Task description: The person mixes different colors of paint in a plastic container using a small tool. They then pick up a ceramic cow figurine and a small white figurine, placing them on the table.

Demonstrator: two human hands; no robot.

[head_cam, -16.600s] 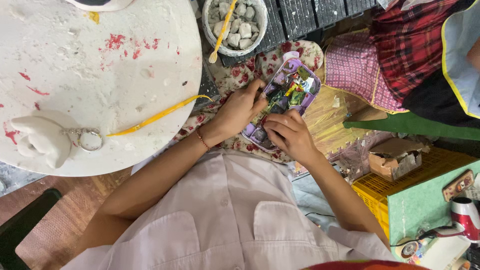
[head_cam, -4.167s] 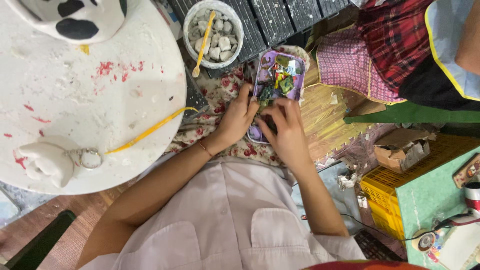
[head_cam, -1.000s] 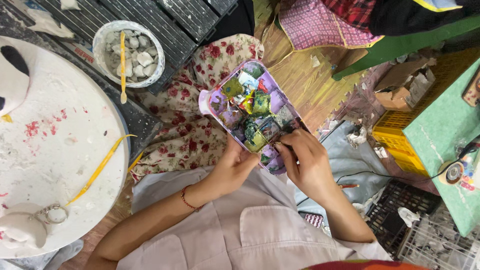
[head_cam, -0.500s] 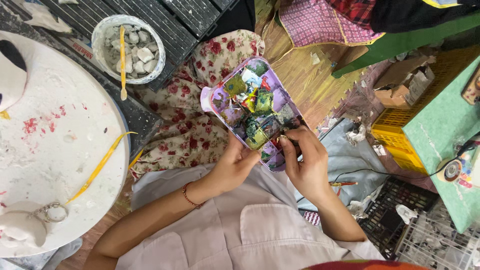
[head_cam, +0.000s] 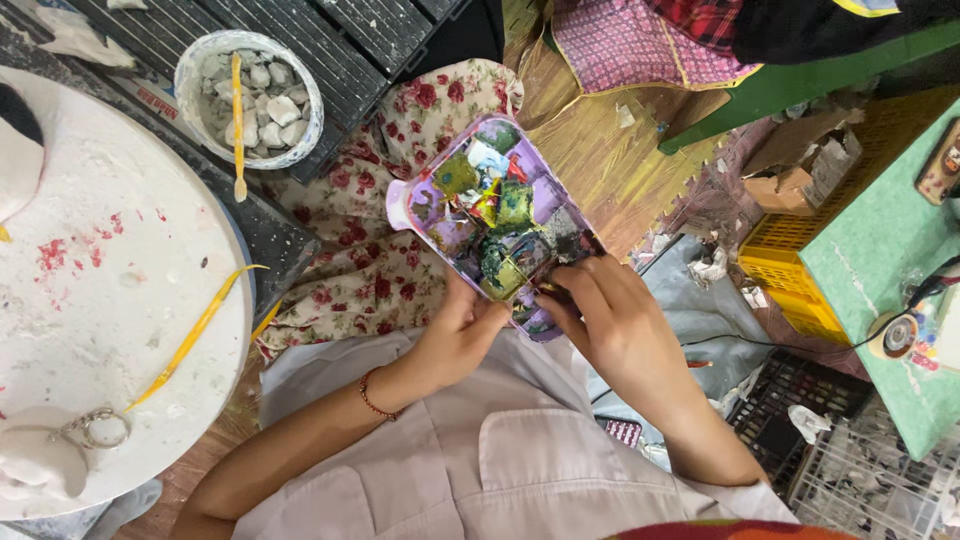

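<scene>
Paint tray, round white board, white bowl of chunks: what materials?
Paint tray: likely moulded plastic, lilac, smooth rim, wells smeared with paint. Round board: white, matte and chalky with red flecks; could be plaster-coated, unclear. Bowl: probably plastic, thin rim crusted grey; the chunks look like dry clay or plaster. Left hand holds the tray.

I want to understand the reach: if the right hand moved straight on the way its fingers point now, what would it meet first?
Probably the purple paint palette: the right hand points up-left, fingertips already at its near edge by the paint-smeared wells.
</scene>
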